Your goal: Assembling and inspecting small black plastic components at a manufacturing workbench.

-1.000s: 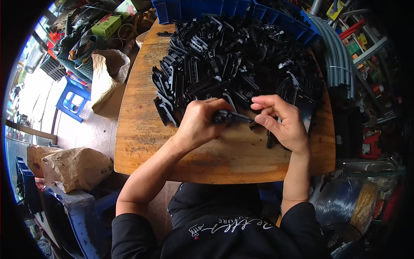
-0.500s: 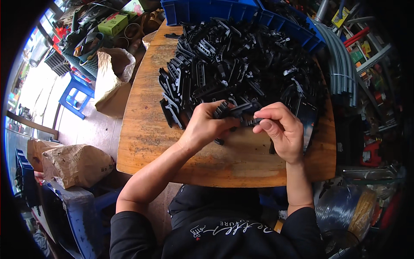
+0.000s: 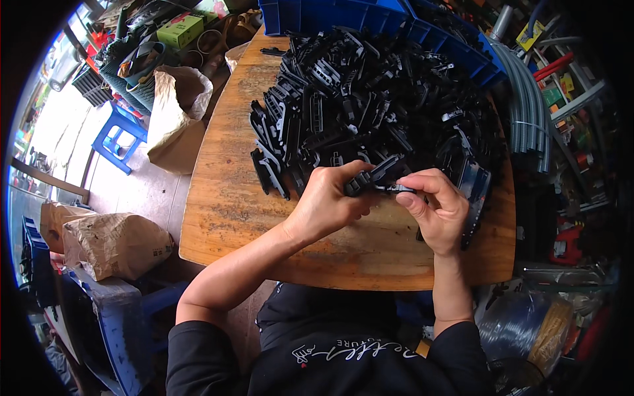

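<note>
Two items in hand, over the wooden table (image 3: pixel 228 218), between its near edge and the heap of black plastic parts (image 3: pixel 343 109).

Item one: long, ribbed black plastic part (image 3: pixel 385 169). Your left hand (image 3: pixel 330 200) is closed around its near-left end; whether several pieces lie bunched there, you cannot tell. Long axis slants from your fist toward the table's far right corner, free end outward.

Item two: small, narrow black piece (image 3: pixel 398 189), pinched between your right hand's (image 3: pixel 439 208) thumb and fingers; axis roughly parallel to the near edge. Contact with item one: unclear.

Handling, judged: light, stiff, rather slick; thin ends could snap. Grip item one by its thicker body, item two by its flat sides.
</note>
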A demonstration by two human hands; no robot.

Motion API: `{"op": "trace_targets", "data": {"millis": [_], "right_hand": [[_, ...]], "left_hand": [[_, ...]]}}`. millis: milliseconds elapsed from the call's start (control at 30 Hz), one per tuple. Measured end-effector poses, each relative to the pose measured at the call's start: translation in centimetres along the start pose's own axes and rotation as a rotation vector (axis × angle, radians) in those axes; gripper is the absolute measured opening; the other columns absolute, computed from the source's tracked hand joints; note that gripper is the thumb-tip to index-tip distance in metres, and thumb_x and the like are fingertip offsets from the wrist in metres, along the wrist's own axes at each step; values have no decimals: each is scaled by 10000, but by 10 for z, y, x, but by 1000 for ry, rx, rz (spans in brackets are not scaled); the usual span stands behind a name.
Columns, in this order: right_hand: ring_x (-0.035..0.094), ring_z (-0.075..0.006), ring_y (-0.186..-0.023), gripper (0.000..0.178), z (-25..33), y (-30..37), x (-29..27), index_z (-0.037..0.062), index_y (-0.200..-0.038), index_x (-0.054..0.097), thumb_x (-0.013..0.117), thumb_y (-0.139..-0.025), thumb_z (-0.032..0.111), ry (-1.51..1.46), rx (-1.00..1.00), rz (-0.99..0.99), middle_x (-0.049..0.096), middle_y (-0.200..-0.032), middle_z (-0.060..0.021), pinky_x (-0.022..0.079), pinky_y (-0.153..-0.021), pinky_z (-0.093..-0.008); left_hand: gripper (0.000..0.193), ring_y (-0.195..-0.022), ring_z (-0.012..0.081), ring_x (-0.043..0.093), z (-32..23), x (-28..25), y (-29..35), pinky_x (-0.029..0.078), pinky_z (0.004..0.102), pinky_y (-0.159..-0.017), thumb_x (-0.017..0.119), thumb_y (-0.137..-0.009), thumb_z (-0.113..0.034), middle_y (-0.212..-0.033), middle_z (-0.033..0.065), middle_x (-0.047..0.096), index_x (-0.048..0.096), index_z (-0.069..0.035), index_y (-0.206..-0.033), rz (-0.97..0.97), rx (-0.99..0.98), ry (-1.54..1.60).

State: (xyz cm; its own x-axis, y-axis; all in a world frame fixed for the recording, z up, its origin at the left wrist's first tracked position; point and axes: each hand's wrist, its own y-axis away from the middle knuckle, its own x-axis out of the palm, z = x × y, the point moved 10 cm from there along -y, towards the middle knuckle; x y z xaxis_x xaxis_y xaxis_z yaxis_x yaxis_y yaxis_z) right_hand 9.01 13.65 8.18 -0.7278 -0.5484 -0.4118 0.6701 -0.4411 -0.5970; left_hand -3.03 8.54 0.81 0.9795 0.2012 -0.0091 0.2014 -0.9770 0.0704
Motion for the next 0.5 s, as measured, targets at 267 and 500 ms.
{"op": "trace_targets", "data": {"millis": [267,500], "right_hand": [[575,-133,-789,208,-2,0,1,-18,-925,636,724,-744,36,-48,87,11,610,-888,-83,466,-674,-220],[564,-114,-768,224,5,5,-2,2,-940,645,731,-735,26,133,22,-106,596,-891,-64,458,-646,-202]], "left_hand": [[339,-682,95,607,-26,7,6,489,247,-616,686,-763,-64,-765,88,646,577,48,-1063,-2,316,-273],[266,-694,166,643,-35,0,11,486,289,-616,693,-749,-67,-753,131,632,597,15,-983,-160,506,-189]]}}
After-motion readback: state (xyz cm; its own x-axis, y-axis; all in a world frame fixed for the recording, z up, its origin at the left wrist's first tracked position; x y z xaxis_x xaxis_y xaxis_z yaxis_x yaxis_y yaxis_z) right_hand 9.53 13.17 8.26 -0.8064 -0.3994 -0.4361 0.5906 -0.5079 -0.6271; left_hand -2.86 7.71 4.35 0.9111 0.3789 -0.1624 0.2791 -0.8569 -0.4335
